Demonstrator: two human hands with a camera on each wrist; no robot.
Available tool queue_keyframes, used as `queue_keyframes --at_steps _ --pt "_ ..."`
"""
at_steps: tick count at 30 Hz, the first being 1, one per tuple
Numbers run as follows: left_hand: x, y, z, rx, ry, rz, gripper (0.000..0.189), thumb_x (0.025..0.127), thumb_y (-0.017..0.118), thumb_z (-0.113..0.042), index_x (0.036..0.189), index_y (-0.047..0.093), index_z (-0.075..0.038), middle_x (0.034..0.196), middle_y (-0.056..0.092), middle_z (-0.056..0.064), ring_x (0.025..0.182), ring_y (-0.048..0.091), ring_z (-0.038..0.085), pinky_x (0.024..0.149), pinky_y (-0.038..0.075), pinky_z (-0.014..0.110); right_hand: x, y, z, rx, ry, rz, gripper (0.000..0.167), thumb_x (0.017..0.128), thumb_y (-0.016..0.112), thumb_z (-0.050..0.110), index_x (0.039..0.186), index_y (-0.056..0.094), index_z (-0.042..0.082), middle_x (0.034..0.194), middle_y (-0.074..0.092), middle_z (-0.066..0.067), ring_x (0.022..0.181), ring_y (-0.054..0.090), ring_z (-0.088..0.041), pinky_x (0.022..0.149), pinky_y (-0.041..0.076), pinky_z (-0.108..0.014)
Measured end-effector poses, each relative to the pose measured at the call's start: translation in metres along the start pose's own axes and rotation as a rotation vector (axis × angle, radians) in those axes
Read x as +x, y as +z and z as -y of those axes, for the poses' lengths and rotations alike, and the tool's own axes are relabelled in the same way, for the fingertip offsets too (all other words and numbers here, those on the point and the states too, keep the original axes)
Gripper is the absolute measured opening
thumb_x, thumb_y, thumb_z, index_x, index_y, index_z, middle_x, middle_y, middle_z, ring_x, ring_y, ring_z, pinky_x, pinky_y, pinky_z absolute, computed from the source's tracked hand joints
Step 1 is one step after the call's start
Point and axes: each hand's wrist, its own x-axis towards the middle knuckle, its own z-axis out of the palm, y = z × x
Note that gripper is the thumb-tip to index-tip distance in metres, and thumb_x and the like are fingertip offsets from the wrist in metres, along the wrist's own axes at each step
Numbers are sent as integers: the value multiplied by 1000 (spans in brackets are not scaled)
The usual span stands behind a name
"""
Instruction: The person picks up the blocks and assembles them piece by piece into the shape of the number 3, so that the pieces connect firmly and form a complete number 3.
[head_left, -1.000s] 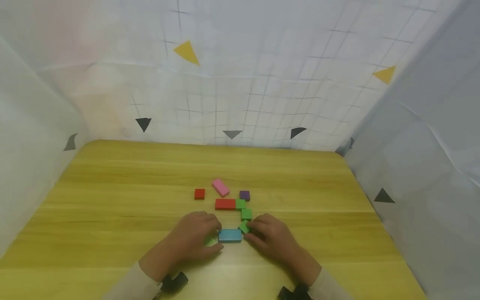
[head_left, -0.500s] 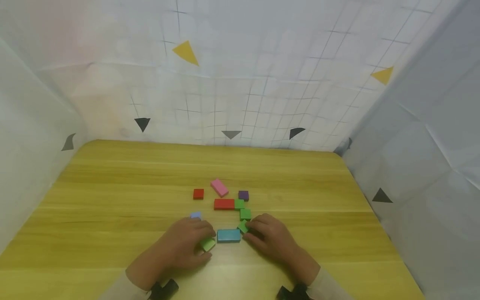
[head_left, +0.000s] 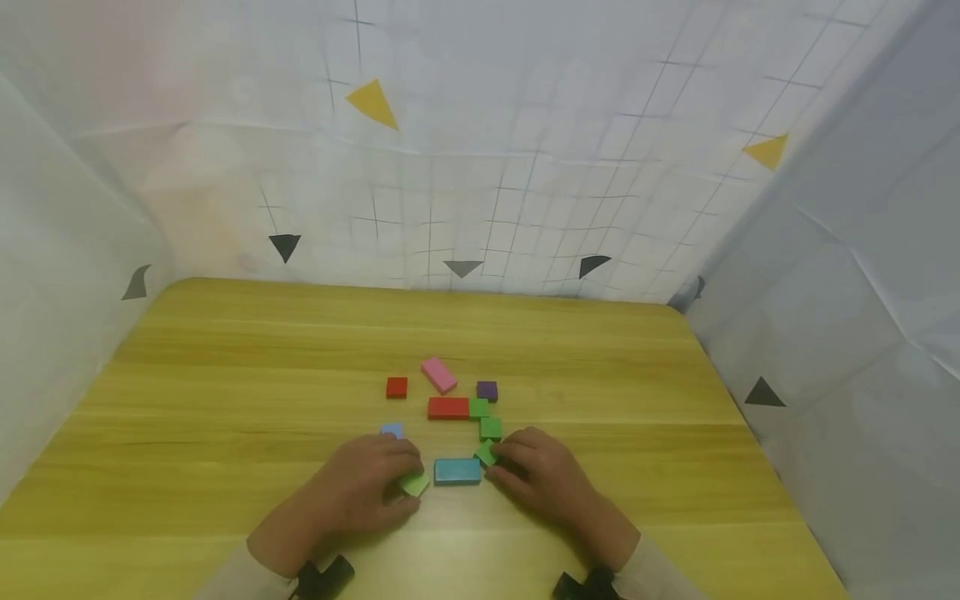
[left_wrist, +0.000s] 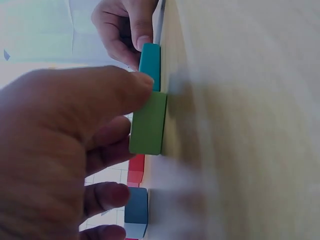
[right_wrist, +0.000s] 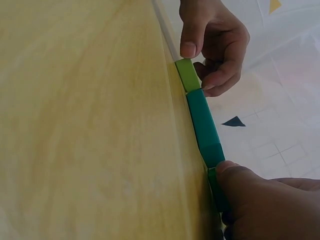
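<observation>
In the head view, my left hand (head_left: 360, 487) pinches a light green block (head_left: 416, 484) between thumb and fingers. The left wrist view shows the thumb on this light green block (left_wrist: 149, 122), with fingertips behind it. Just right of it lies a blue rectangular block (head_left: 457, 472). At that block's far right corner, my right hand (head_left: 546, 468) holds a small tilted green block (head_left: 486, 453), partly hidden by the fingers. Its thumb presses on the green block (right_wrist: 216, 192) in the right wrist view. Another green block (head_left: 491, 428) sits just beyond.
A long red block (head_left: 448, 408) adjoins a green block (head_left: 478, 408) farther back. Around them lie a purple block (head_left: 487, 390), a pink block (head_left: 439, 376) and a small red block (head_left: 397, 387). A pale blue block (head_left: 392, 430) shows behind my left hand.
My left hand has drawn back leftward with the light green block, away from the blue block, and turned it slightly. The pale blue block has come into view. My right hand stays in place.
</observation>
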Motion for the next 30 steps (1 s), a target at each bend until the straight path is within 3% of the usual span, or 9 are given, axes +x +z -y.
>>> queue_keyframes --at_steps 14,22,30 --pt "-1 3 3 8 -40 -3 24 81 77 -36 99 73 -21 101 68 -13 94 60 6 81 54 28 0 0 1 -10 1 -9 29 80 84 28 104 76 13 96 70 6 88 62 -6 76 53 -20" --pt "0 5 3 26 -15 -72 25 79 78 -34 99 74 -20 102 67 -10 99 62 9 89 55 32 1 -2 1 7 14 -5 28 80 84 25 103 76 13 97 71 5 88 63 -7 76 53 -22" --pt "-2 9 6 51 -22 -90 28 79 79 -35 101 75 -21 103 67 -11 94 60 7 78 55 28 1 0 0 22 18 -1 28 80 83 26 104 76 13 97 71 5 88 62 -6 77 53 -20"
